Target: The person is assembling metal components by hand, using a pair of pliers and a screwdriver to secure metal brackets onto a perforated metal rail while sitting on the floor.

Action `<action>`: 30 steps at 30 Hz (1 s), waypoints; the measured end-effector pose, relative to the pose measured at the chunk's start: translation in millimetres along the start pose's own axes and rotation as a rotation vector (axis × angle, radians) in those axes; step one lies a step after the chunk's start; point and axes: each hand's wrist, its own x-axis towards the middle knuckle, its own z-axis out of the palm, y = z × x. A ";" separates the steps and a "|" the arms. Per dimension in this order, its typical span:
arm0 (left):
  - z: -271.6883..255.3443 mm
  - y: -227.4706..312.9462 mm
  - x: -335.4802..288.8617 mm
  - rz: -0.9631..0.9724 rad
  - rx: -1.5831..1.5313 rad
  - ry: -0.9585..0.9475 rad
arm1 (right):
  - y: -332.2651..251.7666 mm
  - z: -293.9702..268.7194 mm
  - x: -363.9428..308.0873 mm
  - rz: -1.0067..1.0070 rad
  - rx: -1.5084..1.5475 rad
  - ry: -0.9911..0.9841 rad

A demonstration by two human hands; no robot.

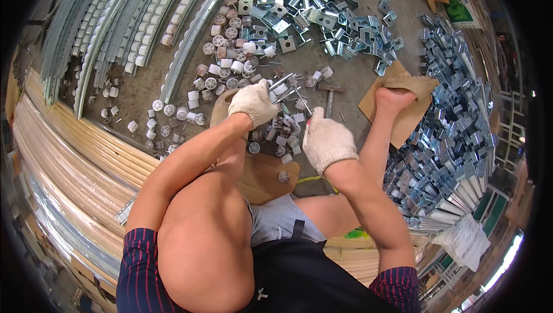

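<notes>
My left hand (253, 104), in a cream knit glove, is closed around a small shiny metal part (280, 86) with a white piece at it; its exact form is hard to make out. Facing it, my right hand (329, 141), gloved the same way, pinches a thin metal rod (302, 101) whose tip points toward that part. Loose white rollers (237, 66) with spoked ends lie beneath and around the left hand. A hammer (330, 99) rests on the floor just beyond my right hand.
Zinc-coloured bent brackets (322, 13) form a heap at the far side, with another big pile (440, 134) on the right. Long metal rails (196, 36), some filled with rollers, lie far left. Wrapped tubes (75, 157) line the left. Cardboard (397, 77) lies under my foot.
</notes>
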 end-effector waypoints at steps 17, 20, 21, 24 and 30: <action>5.6 -4.6 2.5 0.026 0.005 0.019 | -0.7 117.1 61.8 0.029 1.281 0.758; 6.4 -7.1 3.7 0.041 0.000 0.046 | 1.5 87.5 91.5 0.099 1.048 0.700; 6.7 -7.9 4.7 0.041 0.001 0.042 | 5.5 84.1 104.0 0.113 1.101 0.674; 1.5 1.2 2.1 0.023 -0.012 0.000 | 36.3 95.0 136.6 0.165 1.184 0.614; 0.6 -3.6 0.8 0.012 -0.032 -0.018 | 51.9 108.3 145.0 0.112 0.512 0.768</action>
